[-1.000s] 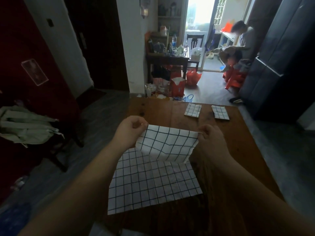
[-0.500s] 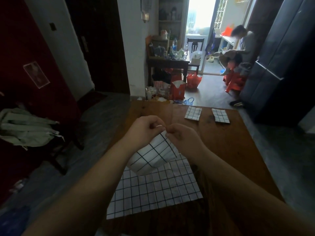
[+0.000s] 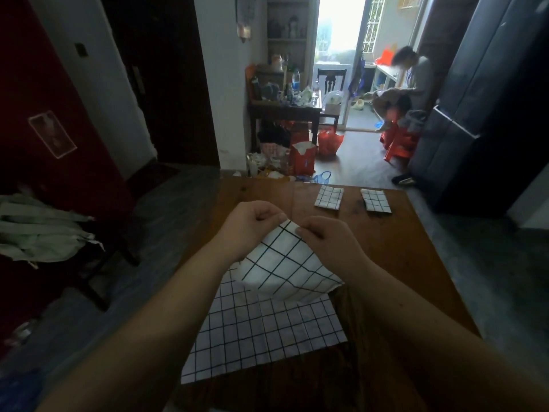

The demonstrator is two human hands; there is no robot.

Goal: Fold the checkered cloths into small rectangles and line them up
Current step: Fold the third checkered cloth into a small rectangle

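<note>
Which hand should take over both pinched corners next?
Probably left. The left hand and right hand pinch the held cloth corners together; freeing the right leaves it nearer the folded cloths.

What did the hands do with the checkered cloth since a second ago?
The left hand and right hand came together, bringing the held cloth's two corners to meet above the table. The flat cloth underneath and the two folded cloths at the far edge stayed put.

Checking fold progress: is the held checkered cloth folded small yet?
No. The held cloth hangs loosely doubled, corners pinched between left hand and right hand.
</note>
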